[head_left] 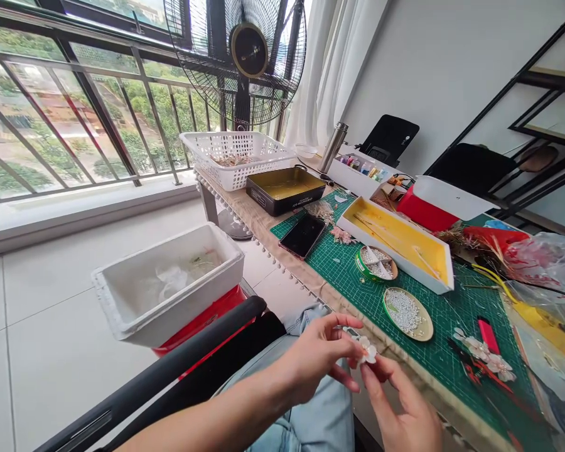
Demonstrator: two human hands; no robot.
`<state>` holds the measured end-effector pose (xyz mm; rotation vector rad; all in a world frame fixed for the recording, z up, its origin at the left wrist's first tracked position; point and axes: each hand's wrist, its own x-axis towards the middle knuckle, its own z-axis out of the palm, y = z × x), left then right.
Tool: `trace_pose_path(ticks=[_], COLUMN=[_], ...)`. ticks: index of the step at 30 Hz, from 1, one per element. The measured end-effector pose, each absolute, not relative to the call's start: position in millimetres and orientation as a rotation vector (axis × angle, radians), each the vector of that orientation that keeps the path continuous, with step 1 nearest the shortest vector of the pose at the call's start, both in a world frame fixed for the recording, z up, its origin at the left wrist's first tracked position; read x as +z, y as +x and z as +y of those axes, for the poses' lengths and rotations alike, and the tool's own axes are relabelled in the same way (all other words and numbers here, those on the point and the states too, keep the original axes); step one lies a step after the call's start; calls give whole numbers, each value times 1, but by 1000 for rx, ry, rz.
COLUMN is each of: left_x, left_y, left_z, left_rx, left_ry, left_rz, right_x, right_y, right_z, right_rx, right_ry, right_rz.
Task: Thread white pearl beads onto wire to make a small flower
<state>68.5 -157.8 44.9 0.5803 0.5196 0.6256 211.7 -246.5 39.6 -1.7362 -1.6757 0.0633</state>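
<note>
Pinching white flower [368, 349] between left hand [311, 363] and right hand [407, 411], both grips closed on it; dish [424, 328] holds white beads [402, 309].

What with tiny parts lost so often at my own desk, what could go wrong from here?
1. The flower is pinched only by the fingertips of the left hand and right hand, out past the table. A slip could drop it to the floor.
2. The dish of beads sits near the table's edge, close to the hands. A bump might spill it.
</note>
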Motion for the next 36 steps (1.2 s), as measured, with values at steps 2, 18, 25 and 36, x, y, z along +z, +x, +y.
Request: trace_pose_path(ticks=[2,18,25,36], left_x=[43,40,38,35], left_y=[68,68,67,59], left_z=[-157,-162,-173,-180], left_rx=[597,682,866,1032], left_ry=[541,704,1195,1808], left_rz=[515,520,758,699], right_x=[39,34,50,54], right_y=[212,215,207,190], right_z=[-247,-241,-248,-243], right_rx=[81,-82,-259,-526], right_ry=[-1753,-1654,-1689,-1628], right_rz=[-1652,-1840,-1769,-1964])
